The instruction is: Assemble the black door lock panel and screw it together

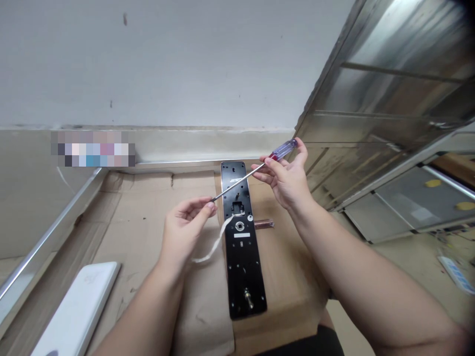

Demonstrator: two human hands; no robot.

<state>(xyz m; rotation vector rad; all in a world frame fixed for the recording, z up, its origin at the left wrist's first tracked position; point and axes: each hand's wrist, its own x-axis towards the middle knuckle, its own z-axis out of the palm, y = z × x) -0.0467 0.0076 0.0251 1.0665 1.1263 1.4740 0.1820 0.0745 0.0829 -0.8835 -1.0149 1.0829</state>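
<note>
Screwdriver (pixel 241 181), clear purple-and-red handle, held across the view above the bench: long axis from 2 o'clock (handle) to 8 o'clock (tip). Right hand (pixel 285 175) clamped round the handle; left hand (pixel 187 232) pinches the tip end between thumb and fingers. Shaft crosses the upper part of the black lock plate (pixel 243 277), long axis near 12 to 6; contact cannot be told. White cord (pixel 218 242) runs from the plate's opening towards 7 o'clock, just beside the left hand, over cardboard (pixel 148 198).
</note>
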